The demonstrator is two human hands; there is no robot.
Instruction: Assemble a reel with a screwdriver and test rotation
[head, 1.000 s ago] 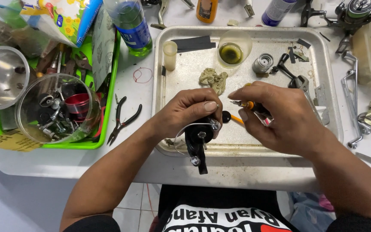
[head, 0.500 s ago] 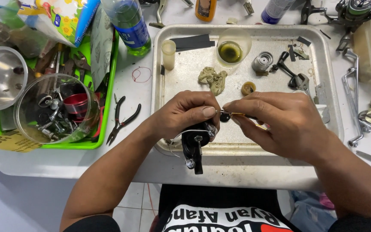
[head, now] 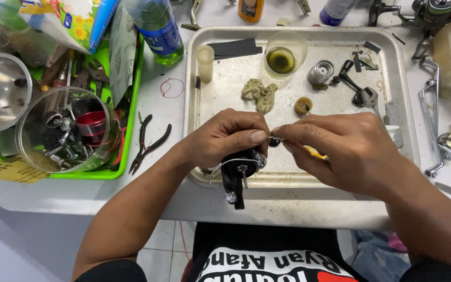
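a: largest first. we have the metal tray (head: 392, 68) on the white table (head: 79, 203), and our two hands meet over its near edge.

b: our left hand (head: 225, 138) is curled tight around the black reel body (head: 238, 169), which hangs over the tray's front rim, its stem pointing towards us.

a: our right hand (head: 351, 151) is pinched nearly closed, thumb and forefinger on a thin metal pin or tool; its tip sits at a small dark part (head: 274, 141) between the hands. something yellow shows under that palm, but we cannot tell what it is.

b: the risk, as we judge it, is that small part. it sits right at the tray's rim, so a slip of the pinch could send it to the floor.

a: a loose grip on the reel body could also twist the pin out of line.

b: further back, the dish of greenish oil (head: 281, 59) and the crumpled rag (head: 259, 95) stand well apart.
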